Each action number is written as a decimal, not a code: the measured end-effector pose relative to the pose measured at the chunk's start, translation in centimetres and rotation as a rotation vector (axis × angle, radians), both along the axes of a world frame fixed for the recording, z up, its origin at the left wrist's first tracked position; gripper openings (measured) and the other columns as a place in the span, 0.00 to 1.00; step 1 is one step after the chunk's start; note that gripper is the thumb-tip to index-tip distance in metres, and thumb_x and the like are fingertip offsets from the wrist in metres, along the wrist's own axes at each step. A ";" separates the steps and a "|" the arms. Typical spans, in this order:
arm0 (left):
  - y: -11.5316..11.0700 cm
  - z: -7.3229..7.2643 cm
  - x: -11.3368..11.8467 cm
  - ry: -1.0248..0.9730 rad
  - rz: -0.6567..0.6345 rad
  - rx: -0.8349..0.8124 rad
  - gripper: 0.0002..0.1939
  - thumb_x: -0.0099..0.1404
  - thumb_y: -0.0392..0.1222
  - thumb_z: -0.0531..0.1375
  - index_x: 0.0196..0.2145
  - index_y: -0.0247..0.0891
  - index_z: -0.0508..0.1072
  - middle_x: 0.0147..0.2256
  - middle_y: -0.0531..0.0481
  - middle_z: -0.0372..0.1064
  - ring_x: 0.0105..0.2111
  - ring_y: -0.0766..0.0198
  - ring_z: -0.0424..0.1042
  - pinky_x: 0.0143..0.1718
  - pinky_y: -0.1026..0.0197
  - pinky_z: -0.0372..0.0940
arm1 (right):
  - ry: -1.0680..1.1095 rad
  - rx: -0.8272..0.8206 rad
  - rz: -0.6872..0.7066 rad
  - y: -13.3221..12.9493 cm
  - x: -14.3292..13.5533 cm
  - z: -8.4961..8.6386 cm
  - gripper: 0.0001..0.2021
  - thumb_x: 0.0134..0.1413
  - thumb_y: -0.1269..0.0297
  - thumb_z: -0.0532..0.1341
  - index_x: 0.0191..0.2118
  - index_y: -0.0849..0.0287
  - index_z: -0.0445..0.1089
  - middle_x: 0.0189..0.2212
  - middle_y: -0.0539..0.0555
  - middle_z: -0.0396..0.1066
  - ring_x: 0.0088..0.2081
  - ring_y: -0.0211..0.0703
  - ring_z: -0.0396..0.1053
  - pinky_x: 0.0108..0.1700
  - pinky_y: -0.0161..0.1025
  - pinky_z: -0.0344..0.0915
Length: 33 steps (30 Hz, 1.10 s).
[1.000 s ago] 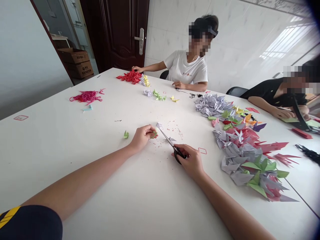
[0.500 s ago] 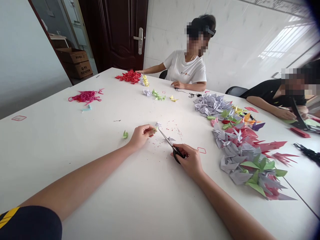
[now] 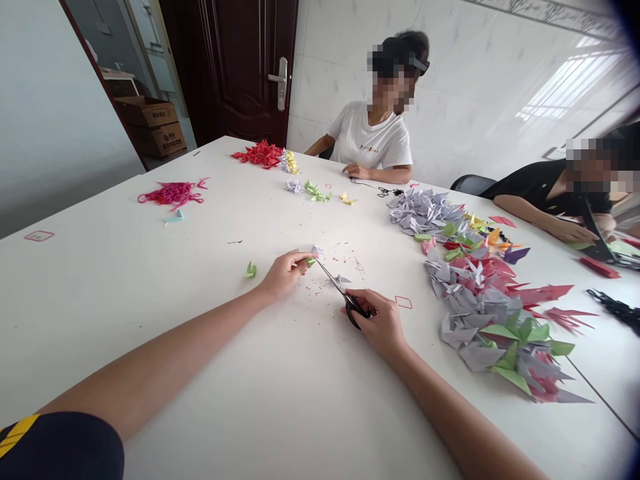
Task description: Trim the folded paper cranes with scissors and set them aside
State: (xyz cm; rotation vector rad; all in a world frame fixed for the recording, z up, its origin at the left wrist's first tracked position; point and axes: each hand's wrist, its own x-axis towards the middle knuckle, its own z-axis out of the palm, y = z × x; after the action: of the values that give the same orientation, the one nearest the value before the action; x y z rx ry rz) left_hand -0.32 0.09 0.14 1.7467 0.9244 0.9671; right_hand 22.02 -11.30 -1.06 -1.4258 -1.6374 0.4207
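Between the fingertips of my left hand (image 3: 285, 275) is a small green folded paper crane (image 3: 311, 261), mostly covered by the fingers. My right hand (image 3: 379, 319) is closed round the black handles of a pair of scissors (image 3: 331, 277), whose blade tips point up and left to the crane. Just beyond the fingertips lies a pale grey paper crane (image 3: 317, 250), and another grey crane (image 3: 341, 280) rests beside the blades. To the left of my wrist sits a loose green folded piece (image 3: 251, 269). Tiny paper scraps (image 3: 315, 291) are scattered below the hands.
A long heap of grey, red and green cranes (image 3: 480, 293) covers the right side of the white table (image 3: 200, 400). Pink cord (image 3: 175, 193) and red cranes (image 3: 260, 153) lie farther off. Two people sit across, one in a white shirt (image 3: 373, 137), one in black (image 3: 530, 180).
The green crane in my left fingers has turned slightly and shows more. The person in white has drawn an arm back from the red cranes. My right hand stays almost still.
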 end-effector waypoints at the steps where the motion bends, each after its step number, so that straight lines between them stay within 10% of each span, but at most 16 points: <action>1: 0.0 0.0 0.0 -0.011 -0.004 -0.008 0.19 0.67 0.48 0.56 0.49 0.39 0.78 0.38 0.45 0.69 0.34 0.64 0.68 0.39 0.60 0.67 | 0.000 -0.001 0.000 0.0 0.0 0.0 0.12 0.48 0.66 0.64 0.41 0.56 0.78 0.25 0.48 0.68 0.25 0.37 0.58 0.27 0.35 0.62; 33: 0.1 0.4 -0.1 -0.170 0.005 -0.137 0.17 0.59 0.54 0.66 0.36 0.38 0.73 0.29 0.50 0.69 0.30 0.65 0.70 0.37 0.59 0.67 | -0.011 -0.026 0.020 0.0 0.0 0.0 0.12 0.49 0.65 0.63 0.41 0.55 0.78 0.25 0.49 0.68 0.24 0.38 0.58 0.27 0.37 0.63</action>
State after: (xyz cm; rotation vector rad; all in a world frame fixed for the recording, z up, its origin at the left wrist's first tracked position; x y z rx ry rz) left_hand -0.42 0.20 0.58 1.5234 0.8647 1.0140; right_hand 22.05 -11.32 -1.08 -1.4346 -1.6616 0.4473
